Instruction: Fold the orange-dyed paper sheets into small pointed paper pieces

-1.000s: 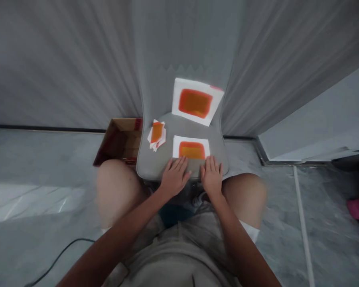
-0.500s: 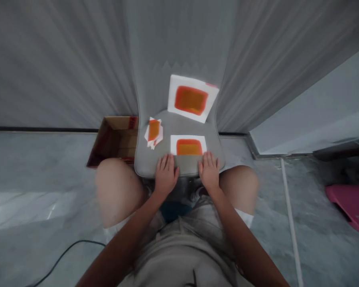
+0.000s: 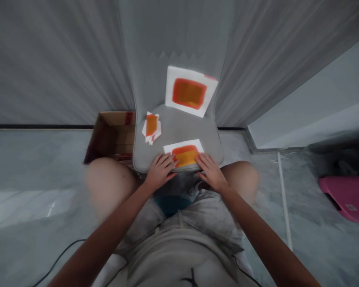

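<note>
I sit facing a grey chair seat point(image 3: 179, 129). Near its front edge lies a white sheet with an orange rectangle point(image 3: 184, 153). My left hand point(image 3: 160, 171) rests flat with spread fingers on the sheet's left end. My right hand point(image 3: 211, 171) lies flat on its right end. A larger white sheet with an orange rectangle point(image 3: 189, 93) leans against the chair back. A small folded stack of the same orange-and-white paper point(image 3: 151, 126) sits at the seat's left side.
An open cardboard box point(image 3: 112, 137) stands on the floor left of the chair. Grey curtains hang behind. A pink object point(image 3: 345, 197) lies on the floor at the right. A dark cable point(image 3: 60, 259) runs across the floor at lower left.
The sheet near the front edge has slid toward me and now tilts slightly. Both hands have moved from the seat's edge onto the sheet's ends.
</note>
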`<action>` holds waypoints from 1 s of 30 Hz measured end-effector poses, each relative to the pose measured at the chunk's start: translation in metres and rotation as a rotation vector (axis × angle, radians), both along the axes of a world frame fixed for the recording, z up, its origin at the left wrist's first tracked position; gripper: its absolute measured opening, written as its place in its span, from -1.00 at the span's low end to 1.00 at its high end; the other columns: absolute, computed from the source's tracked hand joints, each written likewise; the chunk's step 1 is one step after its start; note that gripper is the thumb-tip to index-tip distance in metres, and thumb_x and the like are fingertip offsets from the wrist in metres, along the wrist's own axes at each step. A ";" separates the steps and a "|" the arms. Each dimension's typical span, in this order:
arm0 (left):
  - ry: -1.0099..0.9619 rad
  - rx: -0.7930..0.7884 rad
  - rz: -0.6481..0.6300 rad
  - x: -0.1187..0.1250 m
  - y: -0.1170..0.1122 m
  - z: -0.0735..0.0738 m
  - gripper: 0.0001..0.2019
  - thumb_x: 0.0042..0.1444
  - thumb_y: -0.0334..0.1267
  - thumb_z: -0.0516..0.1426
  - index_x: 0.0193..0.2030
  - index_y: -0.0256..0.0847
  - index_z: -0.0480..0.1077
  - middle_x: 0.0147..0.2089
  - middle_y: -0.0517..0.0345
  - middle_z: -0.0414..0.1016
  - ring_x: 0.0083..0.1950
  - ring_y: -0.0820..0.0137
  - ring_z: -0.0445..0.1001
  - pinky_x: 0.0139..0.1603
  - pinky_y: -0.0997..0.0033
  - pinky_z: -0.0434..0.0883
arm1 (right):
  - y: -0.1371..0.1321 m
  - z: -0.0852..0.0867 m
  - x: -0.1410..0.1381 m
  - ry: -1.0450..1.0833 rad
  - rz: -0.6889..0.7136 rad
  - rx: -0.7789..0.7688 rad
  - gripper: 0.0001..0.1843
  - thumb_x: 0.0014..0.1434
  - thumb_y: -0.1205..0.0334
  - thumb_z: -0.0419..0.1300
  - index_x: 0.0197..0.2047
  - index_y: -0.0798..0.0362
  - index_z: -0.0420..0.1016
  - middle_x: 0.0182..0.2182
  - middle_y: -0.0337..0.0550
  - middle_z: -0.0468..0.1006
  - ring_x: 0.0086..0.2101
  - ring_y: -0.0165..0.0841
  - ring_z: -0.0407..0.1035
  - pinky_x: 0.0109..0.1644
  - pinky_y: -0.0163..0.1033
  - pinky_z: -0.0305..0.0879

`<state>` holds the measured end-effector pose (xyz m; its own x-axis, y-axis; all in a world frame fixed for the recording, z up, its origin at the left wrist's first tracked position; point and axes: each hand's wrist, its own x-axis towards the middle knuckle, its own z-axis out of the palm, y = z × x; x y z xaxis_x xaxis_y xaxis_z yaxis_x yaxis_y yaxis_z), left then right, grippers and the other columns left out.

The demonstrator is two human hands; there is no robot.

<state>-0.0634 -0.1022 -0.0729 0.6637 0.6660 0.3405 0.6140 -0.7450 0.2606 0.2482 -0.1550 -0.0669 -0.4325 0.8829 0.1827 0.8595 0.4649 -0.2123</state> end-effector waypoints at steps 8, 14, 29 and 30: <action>-0.061 -0.041 -0.086 -0.020 0.006 0.002 -0.57 0.37 -0.12 0.21 0.35 -0.02 0.44 0.36 0.04 0.50 0.45 0.19 0.38 0.53 -0.09 0.25 | -0.001 0.010 0.000 0.087 0.062 0.072 -0.39 0.41 0.31 0.12 0.49 0.01 0.25 0.35 0.08 0.43 0.35 -0.08 0.28 0.49 0.23 0.16; -0.082 -0.038 -0.099 -0.024 -0.005 0.003 -0.63 0.40 -0.23 0.18 0.31 0.02 0.46 0.31 0.12 0.55 0.43 0.22 0.41 0.53 -0.10 0.27 | -0.002 0.008 -0.001 0.209 0.105 0.023 -0.54 0.44 0.35 0.07 0.34 -0.06 0.46 0.24 -0.04 0.56 0.24 -0.17 0.44 0.47 0.23 0.19; -0.137 -0.212 -0.142 -0.039 0.017 0.023 -0.66 0.49 -0.17 0.06 0.30 -0.01 0.47 0.26 0.11 0.59 0.35 0.31 0.50 0.44 0.07 0.40 | 0.019 0.008 0.013 0.395 -0.013 -0.092 -0.64 0.44 0.15 0.12 0.20 -0.16 0.61 0.33 -0.10 0.46 0.35 -0.08 0.27 0.41 0.22 0.28; -0.153 -0.231 -0.137 -0.040 0.019 0.023 -0.68 0.49 -0.15 0.06 0.27 -0.02 0.50 0.22 0.11 0.62 0.33 0.30 0.52 0.42 0.07 0.43 | 0.022 0.009 0.014 0.412 0.002 -0.114 -0.67 0.45 0.14 0.11 0.13 -0.15 0.66 0.26 -0.10 0.54 0.32 -0.09 0.31 0.39 0.21 0.30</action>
